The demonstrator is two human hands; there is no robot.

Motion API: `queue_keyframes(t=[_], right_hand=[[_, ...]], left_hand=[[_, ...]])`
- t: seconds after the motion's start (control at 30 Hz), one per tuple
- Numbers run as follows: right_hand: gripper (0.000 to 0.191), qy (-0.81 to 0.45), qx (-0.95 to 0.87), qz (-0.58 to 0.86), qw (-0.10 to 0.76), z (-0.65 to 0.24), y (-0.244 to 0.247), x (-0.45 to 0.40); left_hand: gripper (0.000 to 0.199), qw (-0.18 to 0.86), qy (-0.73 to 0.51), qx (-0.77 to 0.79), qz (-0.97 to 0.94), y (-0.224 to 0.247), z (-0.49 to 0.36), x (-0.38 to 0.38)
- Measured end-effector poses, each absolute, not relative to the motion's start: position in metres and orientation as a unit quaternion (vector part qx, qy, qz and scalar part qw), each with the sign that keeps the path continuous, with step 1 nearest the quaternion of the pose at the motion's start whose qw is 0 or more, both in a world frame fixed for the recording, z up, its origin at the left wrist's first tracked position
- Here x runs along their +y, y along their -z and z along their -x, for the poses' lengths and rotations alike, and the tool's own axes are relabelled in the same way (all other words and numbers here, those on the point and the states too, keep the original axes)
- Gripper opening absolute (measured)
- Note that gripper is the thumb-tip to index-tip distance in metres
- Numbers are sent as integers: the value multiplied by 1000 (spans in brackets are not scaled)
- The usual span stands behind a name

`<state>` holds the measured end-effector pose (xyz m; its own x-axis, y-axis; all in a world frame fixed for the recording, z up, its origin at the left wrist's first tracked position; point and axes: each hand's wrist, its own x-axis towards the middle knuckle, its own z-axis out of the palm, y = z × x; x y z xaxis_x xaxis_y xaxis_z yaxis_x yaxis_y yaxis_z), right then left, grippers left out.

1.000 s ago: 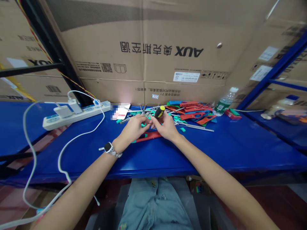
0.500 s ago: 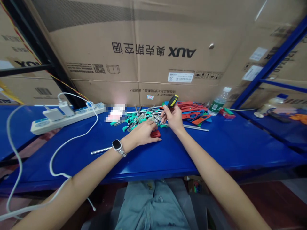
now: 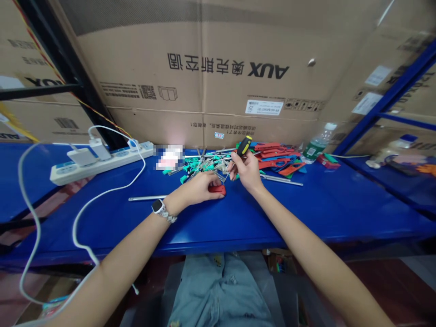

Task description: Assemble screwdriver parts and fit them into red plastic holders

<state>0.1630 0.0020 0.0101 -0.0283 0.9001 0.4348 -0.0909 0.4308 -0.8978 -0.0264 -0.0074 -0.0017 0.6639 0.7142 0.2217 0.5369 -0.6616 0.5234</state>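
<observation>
My left hand [image 3: 203, 187] is closed around a red plastic piece [image 3: 218, 190] near the middle of the blue tabletop; the fingers cover part of it and its exact kind does not show. In my right hand [image 3: 248, 169] is a screwdriver [image 3: 244, 146], its black and yellow handle pointing up above the thumb. The screwdriver's tip is hard to make out. Just beyond both hands lies a heap of small metal parts with green plastic ends [image 3: 195, 164]. A metal rod [image 3: 145, 198] extends to the left from behind my left wrist.
Red, blue and green flat plastic pieces [image 3: 277, 156] are piled at the right, with metal rods [image 3: 282, 180] before them. A water bottle [image 3: 316, 144] stands behind. A white power strip [image 3: 102, 164] with cables lies left. A large cardboard box [image 3: 218, 41] walls off the back.
My left hand has drawn the red piece slightly left, showing more of it. My right hand keeps the screwdriver at nearly the same place. The whole view has shifted a little.
</observation>
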Motion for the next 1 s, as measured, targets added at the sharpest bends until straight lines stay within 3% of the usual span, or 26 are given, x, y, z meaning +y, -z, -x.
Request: queue_keyframes(t=[0.27,1.0], right_hand=[[59,-427,-611,348,568,-160,-7,-2],[48,-415,-645,333,548,-162,1,-2]], left_hand=[[24,279,-224,354,-864,5,28,-8],[25,288,-220,370,-855,5,29,-8]])
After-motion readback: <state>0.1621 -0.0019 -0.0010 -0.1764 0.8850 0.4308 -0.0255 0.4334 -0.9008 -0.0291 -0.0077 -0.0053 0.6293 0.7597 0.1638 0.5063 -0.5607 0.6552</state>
